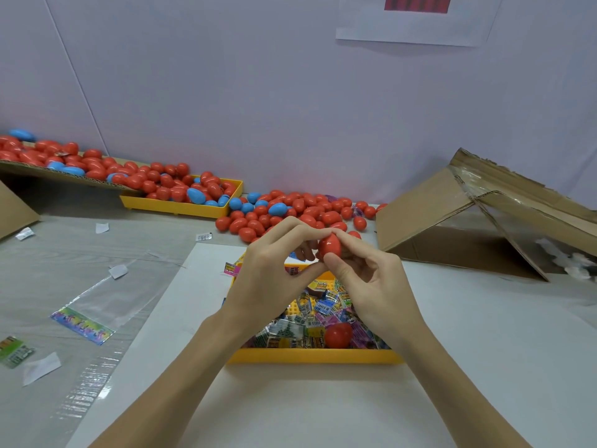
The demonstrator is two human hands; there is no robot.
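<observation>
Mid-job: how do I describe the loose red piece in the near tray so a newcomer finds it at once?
Find the yellow tray nearest the person, full of printed packets. Near its front rim, right of centre, one round red piece lies on the packets. Nothing else in that tray is red; the red egg above is held by the left hand and right hand.

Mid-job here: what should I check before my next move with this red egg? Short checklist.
1. Grip on red egg by left hand and right hand: ok.
2. Egg seam fully closed: cannot tell, fingers cover it.
3. Packet inside egg: cannot tell.
4. Yellow tray beneath the hands to catch a drop: ok.
5. Supply of packets in tray: ok, plenty.
</observation>
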